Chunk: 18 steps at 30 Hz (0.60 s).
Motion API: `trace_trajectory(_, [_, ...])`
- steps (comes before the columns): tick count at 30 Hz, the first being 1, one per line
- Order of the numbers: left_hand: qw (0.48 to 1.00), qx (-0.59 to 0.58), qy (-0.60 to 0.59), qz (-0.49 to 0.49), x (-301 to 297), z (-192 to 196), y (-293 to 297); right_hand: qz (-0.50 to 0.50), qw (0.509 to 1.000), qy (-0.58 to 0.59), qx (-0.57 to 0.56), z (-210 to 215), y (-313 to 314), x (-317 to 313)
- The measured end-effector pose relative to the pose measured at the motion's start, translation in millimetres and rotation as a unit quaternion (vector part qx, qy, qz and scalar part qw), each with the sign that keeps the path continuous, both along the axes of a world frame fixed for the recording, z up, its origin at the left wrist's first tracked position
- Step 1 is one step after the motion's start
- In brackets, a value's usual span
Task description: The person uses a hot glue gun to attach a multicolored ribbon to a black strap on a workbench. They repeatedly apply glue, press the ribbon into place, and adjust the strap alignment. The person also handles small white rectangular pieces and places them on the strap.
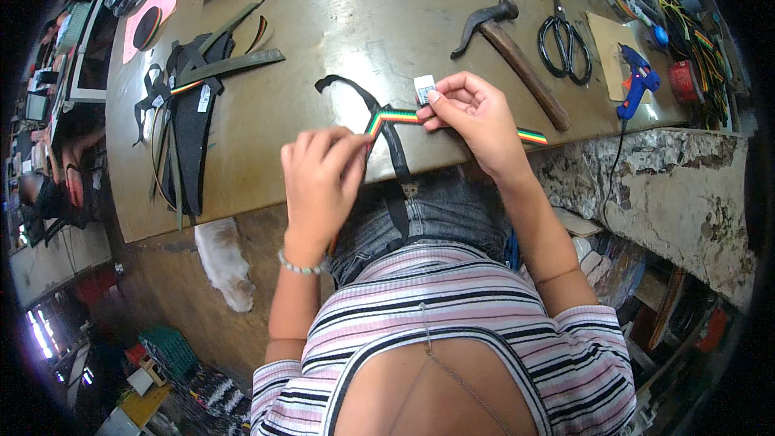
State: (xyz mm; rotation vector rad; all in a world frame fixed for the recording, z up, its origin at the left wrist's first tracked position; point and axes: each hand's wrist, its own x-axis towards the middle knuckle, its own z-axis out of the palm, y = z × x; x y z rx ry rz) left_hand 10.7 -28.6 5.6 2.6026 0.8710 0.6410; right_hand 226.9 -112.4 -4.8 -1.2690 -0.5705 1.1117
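Observation:
My left hand [319,169] is closed in a pinch on one end of a strap with a black, green, yellow and red striped ribbon [398,115]. Between the thumb and fingers of my right hand [484,117] is a small white label [424,86], held just above the ribbon. The ribbon runs on behind that hand and comes out at its right. Black straps [394,152] join the striped one between my hands; one curls away to the far left, another hangs over the table's near edge toward my lap.
A hammer [523,69], black-handled scissors [563,48] and a blue glue gun [639,81] lie at the right of the table [323,40]. Black straps and cut pieces [194,121] are piled at the left. A striped roll [148,28] rests on pink paper. Something white [224,262] lies on the floor.

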Motion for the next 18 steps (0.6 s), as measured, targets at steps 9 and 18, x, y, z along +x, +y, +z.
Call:
trace_trajectory(9, [0.981,-0.173,-0.083,0.035,26.8,17.9,17.4,0.086,0.994,0.050,0.032,2.7,1.1,7.5])
trace_trajectory(18, [0.943,-0.269,-0.196,0.023,41.0,-2.7,11.2,0.108,0.992,0.030,0.048,-5.7,1.7,3.8])
